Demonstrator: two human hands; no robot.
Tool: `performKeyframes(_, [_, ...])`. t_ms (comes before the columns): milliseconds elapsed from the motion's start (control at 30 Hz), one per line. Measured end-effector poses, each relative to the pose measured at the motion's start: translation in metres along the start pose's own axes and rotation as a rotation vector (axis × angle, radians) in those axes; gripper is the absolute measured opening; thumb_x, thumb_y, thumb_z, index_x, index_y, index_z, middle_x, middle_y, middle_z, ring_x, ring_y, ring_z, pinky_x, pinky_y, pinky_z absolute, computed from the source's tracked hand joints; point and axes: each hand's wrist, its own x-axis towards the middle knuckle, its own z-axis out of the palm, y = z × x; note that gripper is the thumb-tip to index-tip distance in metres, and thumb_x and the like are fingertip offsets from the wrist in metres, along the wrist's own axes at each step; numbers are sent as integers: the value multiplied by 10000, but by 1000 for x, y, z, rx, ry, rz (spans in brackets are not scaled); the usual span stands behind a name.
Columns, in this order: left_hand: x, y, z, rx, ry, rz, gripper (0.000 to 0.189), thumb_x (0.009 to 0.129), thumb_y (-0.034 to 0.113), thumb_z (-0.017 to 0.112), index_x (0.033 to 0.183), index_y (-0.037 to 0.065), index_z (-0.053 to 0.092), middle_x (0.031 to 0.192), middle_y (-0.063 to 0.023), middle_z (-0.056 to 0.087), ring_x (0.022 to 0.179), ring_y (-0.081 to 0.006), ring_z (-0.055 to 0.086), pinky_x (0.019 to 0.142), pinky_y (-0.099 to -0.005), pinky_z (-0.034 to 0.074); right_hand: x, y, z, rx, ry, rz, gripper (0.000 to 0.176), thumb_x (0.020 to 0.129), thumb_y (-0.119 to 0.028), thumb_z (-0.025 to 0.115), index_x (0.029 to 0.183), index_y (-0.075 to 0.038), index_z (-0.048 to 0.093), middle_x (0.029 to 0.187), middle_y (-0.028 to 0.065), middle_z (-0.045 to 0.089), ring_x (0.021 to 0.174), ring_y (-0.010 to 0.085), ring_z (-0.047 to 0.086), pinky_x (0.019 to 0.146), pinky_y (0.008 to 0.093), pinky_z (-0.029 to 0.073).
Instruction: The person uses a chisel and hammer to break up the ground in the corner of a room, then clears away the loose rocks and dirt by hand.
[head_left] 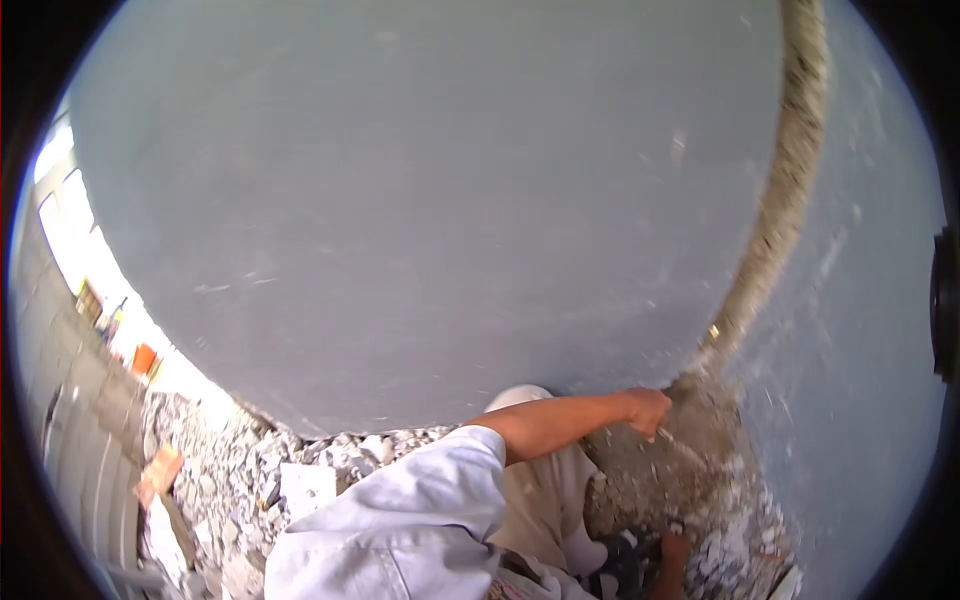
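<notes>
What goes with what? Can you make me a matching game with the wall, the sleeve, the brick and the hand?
Things:
1. wall
2. sleeve
3. brick
4. hand

Colour or state:
a. white
b. closed in a fist
c. grey
d. orange

Pairs: 1-c, 2-a, 3-d, 4-b.

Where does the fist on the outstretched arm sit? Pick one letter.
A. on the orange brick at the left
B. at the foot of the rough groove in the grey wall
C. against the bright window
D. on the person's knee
B: the closed hand is at the lower end of the rough groove that runs down the grey wall, above the rubble.
</notes>
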Motion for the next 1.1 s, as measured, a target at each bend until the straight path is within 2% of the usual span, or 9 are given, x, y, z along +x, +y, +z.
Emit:
performKeyframes(67, [-33, -8, -26, 98, 25, -7, 286, 705, 274, 785, 896, 67, 737, 880, -176, 708, 856, -382, 679, 733, -491, 516, 18, 13, 13, -187, 46, 25, 588, 708, -320, 797, 1094, 97, 647, 1075, 241, 683, 977, 341, 675, 830, 455, 529])
performKeyframes(167, [-87, -12, -49, 248, 12, -49, 257, 702, 288, 775, 874, 99, 748, 897, -152, 720, 890, -373, 687, 764, -484, 536, 12, -8, 10, -212, 56, 6, 576, 716, -317, 789, 1099, 89, 646, 1076, 234, 682, 980, 336, 672, 835, 451, 526])
performKeyframes(267, [-125, -41, -39, 347, 64, -201, 283, 678, 272, 764, 867, 62, 754, 853, -165, 717, 897, -377, 687, 777, -466, 542, -10, -48, 7, -170, 26, -44, 565, 725, -314, 781, 1105, 82, 645, 1077, 227, 681, 983, 330, 670, 841, 447, 524])
performKeyframes(333, [-141, -45, -30, 406, 112, -189, 280, 676, 251, 751, 866, 44, 750, 866, -177, 719, 908, -378, 691, 787, -457, 550, -20, -70, 8, -156, 0, -84, 558, 731, -312, 776, 1108, 77, 644, 1078, 222, 680, 985, 327, 668, 844, 445, 522])
performKeyframes(467, [-145, -44, -25, 394, 214, -182, 260, 667, 211, 730, 864, 44, 752, 898, -177, 723, 916, -368, 698, 797, -452, 557, -32, -96, 13, -132, -41, -143, 543, 742, -308, 765, 1116, 67, 643, 1080, 213, 678, 989, 320, 664, 851, 440, 519])
performKeyframes(567, [-146, -36, -28, 322, 263, -245, 256, 659, 184, 715, 867, 41, 751, 910, -181, 722, 924, -367, 697, 805, -452, 554, -36, -104, 14, -112, -62, -163, 532, 751, -305, 757, 1121, 59, 642, 1081, 206, 677, 993, 315, 661, 856, 436, 517])
performKeyframes(667, [-147, -33, -27, 350, 318, -228, 209, 675, 156, 661, 818, 25, 740, 870, -194, 715, 904, -366, 695, 800, -457, 548, -37, -110, 15, -105, -77, -191, 521, 760, -302, 750, 1126, 52, 641, 1083, 199, 675, 996, 309, 659, 862, 432, 515])
performKeyframes(767, [-155, -21, -34, 359, 295, -241, 212, 677, 150, 657, 827, 27, 742, 881, -197, 716, 910, -367, 695, 810, -453, 547, -34, -110, 15, -97, -84, -199, 510, 769, -299, 742, 1132, 44, 640, 1084, 192, 674, 999, 304, 656, 867, 428, 512])
performKeyframes(1100, [-142, -37, -22, 329, 297, -242, 241, 679, 156, 679, 870, 28, 751, 925, -195, 722, 940, -358, 698, 820, -445, 548, -29, -114, 16, -64, -109, -218, 475, 798, -289, 716, 1150, 19, 636, 1089, 169, 669, 1010, 286, 647, 885, 415, 505])
